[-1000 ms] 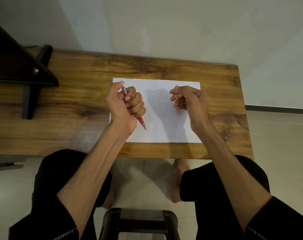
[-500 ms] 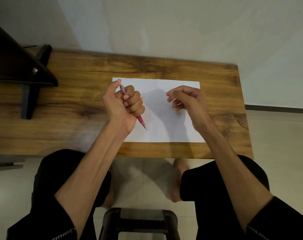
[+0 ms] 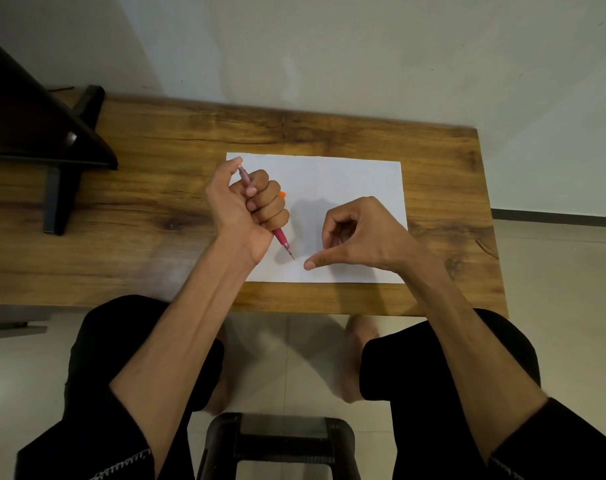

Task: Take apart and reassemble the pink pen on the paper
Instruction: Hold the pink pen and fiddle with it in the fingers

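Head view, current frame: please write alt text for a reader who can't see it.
The left hand grips a pink pen in a fist, tip down over white paper on a wooden table. The right hand hovers beside the tip, empty, thumb out.

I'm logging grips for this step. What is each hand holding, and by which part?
The left hand is fisted around the pink pen's barrel, tip pointing down. The right hand looks empty, fingers curled above the paper.

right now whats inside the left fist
The left hand is closed around the pink pen, tip and rear end sticking out. The barrel's middle is covered; an orange bit peeks from behind the knuckles, unidentifiable.
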